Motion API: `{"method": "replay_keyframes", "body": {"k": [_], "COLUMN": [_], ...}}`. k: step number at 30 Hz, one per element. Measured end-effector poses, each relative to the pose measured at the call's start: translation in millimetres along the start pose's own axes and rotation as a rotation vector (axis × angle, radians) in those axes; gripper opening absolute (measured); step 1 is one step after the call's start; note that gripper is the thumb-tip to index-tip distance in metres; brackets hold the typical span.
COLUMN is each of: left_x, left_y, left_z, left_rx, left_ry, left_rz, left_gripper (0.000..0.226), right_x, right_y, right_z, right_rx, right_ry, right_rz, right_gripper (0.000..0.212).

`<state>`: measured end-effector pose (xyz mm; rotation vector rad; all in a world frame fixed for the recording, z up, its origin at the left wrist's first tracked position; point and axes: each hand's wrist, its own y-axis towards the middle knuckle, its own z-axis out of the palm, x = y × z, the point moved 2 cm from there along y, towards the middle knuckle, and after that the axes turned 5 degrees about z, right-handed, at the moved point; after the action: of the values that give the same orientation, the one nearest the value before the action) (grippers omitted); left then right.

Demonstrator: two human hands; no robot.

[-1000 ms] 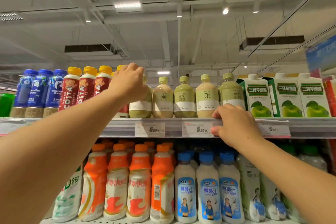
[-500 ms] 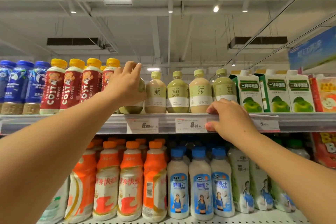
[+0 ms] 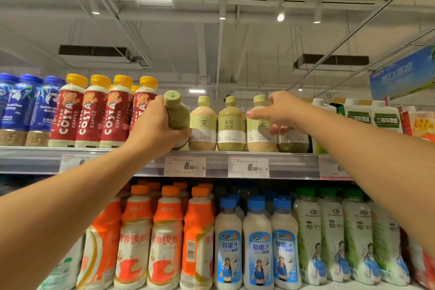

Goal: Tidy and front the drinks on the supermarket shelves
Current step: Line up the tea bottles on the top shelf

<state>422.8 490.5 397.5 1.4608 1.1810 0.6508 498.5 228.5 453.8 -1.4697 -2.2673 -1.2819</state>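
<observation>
On the top shelf [image 3: 235,160] my left hand [image 3: 153,128] grips a green tea bottle [image 3: 176,110], tilted so its cap leans toward me. To its right stand a beige tea bottle [image 3: 203,125], a green one [image 3: 231,125] and another beige one [image 3: 260,134]. My right hand [image 3: 280,110] is raised in front of the beige bottle and a further green bottle [image 3: 293,141], fingers spread; whether they touch a bottle is unclear through blur.
Red Costa coffee bottles [image 3: 91,113] and blue bottles [image 3: 18,108] stand left of my left hand. Green-and-white apple juice cartons [image 3: 367,117] fill the top shelf's right. Below are orange bottles [image 3: 164,238], coconut drink bottles [image 3: 259,242] and green-capped bottles [image 3: 334,238]. Price tags [image 3: 184,166] line the shelf edge.
My left hand has tipped the green tea bottle forward out of the row. My right hand has left the shelf edge and risen to the bottles on the right.
</observation>
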Motion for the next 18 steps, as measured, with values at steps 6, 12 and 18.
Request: {"method": "replay_keyframes", "body": {"k": [6, 12, 18], "left_x": [10, 6, 4], "left_y": [-9, -13, -21], "left_z": [-11, -31, -58], "left_rx": [-0.087, -0.178, -0.191], "left_ry": [-0.089, -0.146, -0.114], "left_rz": [0.014, 0.027, 0.053], "left_gripper": [0.063, 0.057, 0.057], "right_x": [1, 0, 17], "right_y": [10, 7, -8], "right_z": [13, 13, -11], "right_rx": [-0.012, -0.136, -0.216], "right_ry": [-0.186, -0.213, -0.103], "right_rz": [0.036, -0.026, -0.218], "right_gripper": [0.066, 0.057, 0.06]}}
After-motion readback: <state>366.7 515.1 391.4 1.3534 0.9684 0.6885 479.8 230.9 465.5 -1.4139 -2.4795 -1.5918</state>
